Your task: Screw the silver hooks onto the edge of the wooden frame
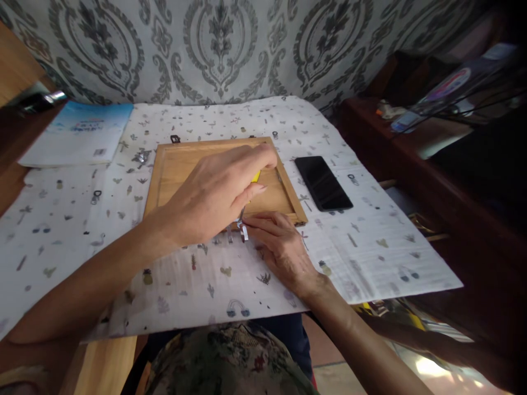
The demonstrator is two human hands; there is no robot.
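A shallow wooden panel with a raised frame [214, 145] lies on the patterned cloth. My left hand [214, 189] arches over it, fingers closed round a yellow-handled screwdriver [256, 176]. Most of the handle is hidden by the hand; its thin shaft points down at the panel's near edge. There sits a shiny metal hook [244, 232], jutting past the frame toward me. My right hand [282, 247] rests at the same edge, its fingertips together against the hook's base. Whether the fingers pinch the hook or only press beside it is partly hidden.
A black phone [323, 183] lies right of the panel. Small silver metal parts [142, 158] are at its left, and a blue-and-white book [82, 133] is farther left. Beyond the white cloth [185, 296], a plastic bottle [444, 90] leans on a dark red surface at right.
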